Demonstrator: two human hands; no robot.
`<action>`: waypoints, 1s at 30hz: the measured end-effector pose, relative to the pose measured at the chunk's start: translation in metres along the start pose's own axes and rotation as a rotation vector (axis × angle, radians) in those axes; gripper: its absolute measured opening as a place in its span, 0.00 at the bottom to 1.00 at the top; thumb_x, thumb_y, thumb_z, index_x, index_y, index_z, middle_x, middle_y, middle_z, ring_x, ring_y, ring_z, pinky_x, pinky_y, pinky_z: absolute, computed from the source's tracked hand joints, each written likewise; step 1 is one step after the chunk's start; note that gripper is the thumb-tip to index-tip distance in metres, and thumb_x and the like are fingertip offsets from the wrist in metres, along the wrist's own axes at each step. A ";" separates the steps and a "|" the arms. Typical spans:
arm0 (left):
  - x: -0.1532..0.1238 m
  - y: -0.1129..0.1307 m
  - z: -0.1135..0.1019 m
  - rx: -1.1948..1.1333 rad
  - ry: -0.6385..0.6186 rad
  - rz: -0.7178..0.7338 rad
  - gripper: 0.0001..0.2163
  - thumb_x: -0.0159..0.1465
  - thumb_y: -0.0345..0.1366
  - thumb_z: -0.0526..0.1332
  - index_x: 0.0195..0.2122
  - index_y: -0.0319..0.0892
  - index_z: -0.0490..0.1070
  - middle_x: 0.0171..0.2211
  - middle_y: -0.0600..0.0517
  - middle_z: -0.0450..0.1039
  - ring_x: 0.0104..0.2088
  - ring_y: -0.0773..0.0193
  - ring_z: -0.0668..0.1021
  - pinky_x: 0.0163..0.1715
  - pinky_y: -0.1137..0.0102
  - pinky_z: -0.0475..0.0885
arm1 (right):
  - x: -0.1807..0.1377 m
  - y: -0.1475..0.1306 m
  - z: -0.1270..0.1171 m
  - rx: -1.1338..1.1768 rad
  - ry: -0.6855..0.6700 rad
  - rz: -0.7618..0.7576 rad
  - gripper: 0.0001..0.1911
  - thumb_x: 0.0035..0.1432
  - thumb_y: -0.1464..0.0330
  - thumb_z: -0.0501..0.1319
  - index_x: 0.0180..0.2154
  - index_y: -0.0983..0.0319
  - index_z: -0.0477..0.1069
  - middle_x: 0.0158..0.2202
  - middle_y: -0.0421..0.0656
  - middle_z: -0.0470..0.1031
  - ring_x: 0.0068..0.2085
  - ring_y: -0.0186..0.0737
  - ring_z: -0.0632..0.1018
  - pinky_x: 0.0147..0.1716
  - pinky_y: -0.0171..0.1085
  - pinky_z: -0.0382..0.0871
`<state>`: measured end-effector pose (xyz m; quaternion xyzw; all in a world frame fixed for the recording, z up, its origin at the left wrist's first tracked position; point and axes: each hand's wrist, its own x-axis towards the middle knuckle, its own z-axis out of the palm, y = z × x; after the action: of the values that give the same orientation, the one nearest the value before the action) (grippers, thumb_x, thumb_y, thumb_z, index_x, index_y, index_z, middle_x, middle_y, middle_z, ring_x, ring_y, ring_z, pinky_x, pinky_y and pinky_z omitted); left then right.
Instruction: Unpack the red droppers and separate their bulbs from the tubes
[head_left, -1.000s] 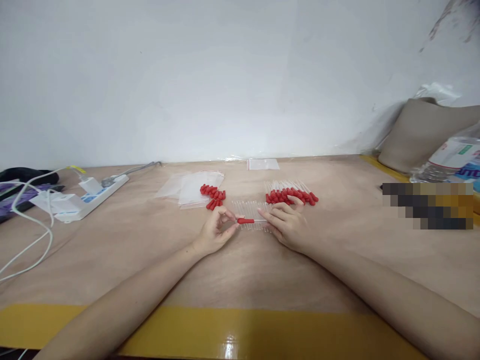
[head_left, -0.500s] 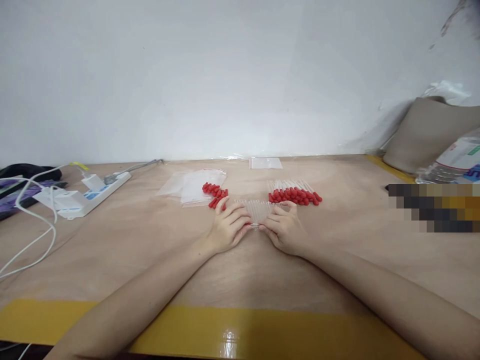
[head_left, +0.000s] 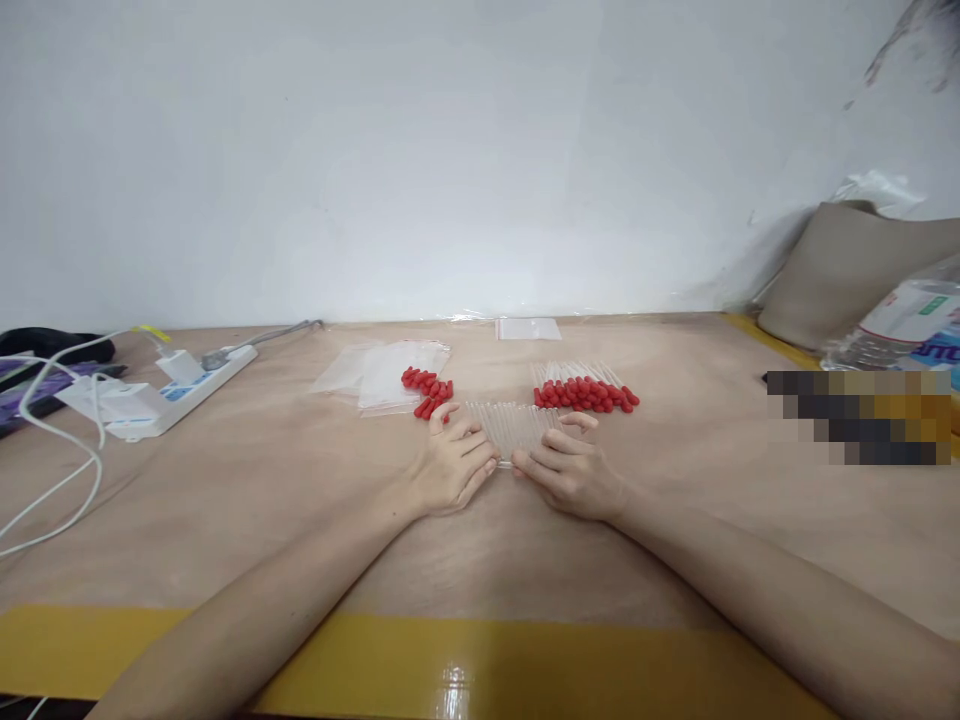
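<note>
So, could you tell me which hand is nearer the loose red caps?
Left. The left hand lies beside the red caps, one fingertip almost touching; the right hand sits farther right.

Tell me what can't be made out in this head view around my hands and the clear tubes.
Head view: near ends of the clear tubes hidden under the fingertips of the left hand and right hand; whether either grips one is unclear.
Pixelated block at right masks whatever lies there.
Plastic bottle cut off by the right edge; label unreadable.
Dark items cut off by the left edge.
</note>
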<state>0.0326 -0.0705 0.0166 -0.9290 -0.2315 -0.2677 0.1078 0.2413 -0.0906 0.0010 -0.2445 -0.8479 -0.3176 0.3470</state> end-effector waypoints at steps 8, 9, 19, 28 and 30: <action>-0.002 0.002 -0.004 -0.141 -0.105 -0.072 0.12 0.63 0.33 0.45 0.28 0.40 0.65 0.25 0.53 0.67 0.35 0.64 0.67 0.51 0.57 0.51 | -0.007 0.004 -0.003 -0.082 0.093 -0.096 0.10 0.56 0.74 0.56 0.38 0.56 0.69 0.21 0.30 0.67 0.29 0.26 0.66 0.47 0.39 0.48; -0.001 0.003 -0.005 -0.159 -0.110 -0.077 0.12 0.63 0.33 0.44 0.27 0.41 0.64 0.25 0.53 0.67 0.34 0.64 0.67 0.50 0.58 0.51 | -0.008 0.004 -0.003 -0.086 0.059 -0.083 0.11 0.57 0.73 0.55 0.39 0.54 0.69 0.21 0.30 0.68 0.29 0.26 0.66 0.46 0.39 0.48; -0.014 -0.021 -0.010 -0.278 -0.003 -0.205 0.16 0.65 0.35 0.41 0.25 0.41 0.62 0.24 0.52 0.66 0.30 0.65 0.68 0.42 0.63 0.61 | -0.022 0.024 -0.014 0.078 -0.125 0.031 0.17 0.59 0.74 0.51 0.47 0.50 0.65 0.24 0.33 0.69 0.31 0.30 0.68 0.45 0.39 0.49; -0.035 -0.094 -0.011 -0.086 0.352 -0.899 0.11 0.58 0.43 0.56 0.36 0.41 0.63 0.27 0.55 0.65 0.24 0.68 0.68 0.26 0.72 0.65 | -0.026 0.039 -0.002 0.016 -0.083 0.491 0.11 0.55 0.73 0.52 0.40 0.62 0.67 0.28 0.40 0.72 0.31 0.34 0.69 0.44 0.40 0.49; -0.036 -0.102 -0.005 -0.074 0.331 -0.917 0.09 0.57 0.41 0.56 0.32 0.40 0.64 0.26 0.54 0.66 0.25 0.68 0.69 0.26 0.72 0.66 | -0.028 0.037 -0.001 0.032 -0.091 0.530 0.08 0.54 0.73 0.52 0.35 0.63 0.67 0.27 0.40 0.72 0.29 0.33 0.69 0.43 0.40 0.50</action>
<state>-0.0466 0.0033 0.0083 -0.6796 -0.5868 -0.4398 -0.0191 0.2829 -0.0710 -0.0056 -0.4665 -0.7738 -0.1912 0.3835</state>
